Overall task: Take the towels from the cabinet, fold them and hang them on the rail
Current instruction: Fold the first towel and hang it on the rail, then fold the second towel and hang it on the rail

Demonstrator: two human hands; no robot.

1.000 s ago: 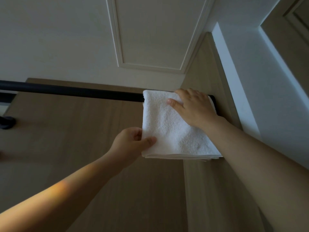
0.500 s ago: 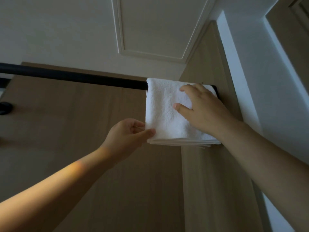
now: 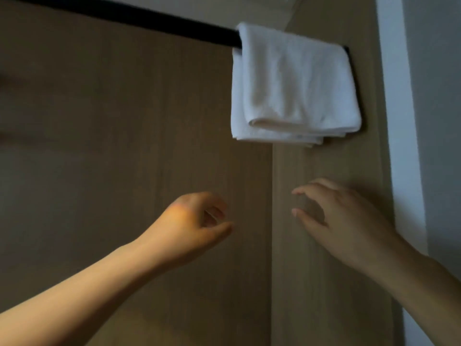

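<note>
A brown wood-grain panel (image 3: 124, 146) meets a paler wooden side panel (image 3: 324, 166); beside it stands a white wall (image 3: 394, 121).

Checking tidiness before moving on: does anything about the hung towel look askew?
The white towel hangs over the black rail at its right end, but its layers are uneven: the back layers hang lower than the front flap and show past its left edge.
</note>
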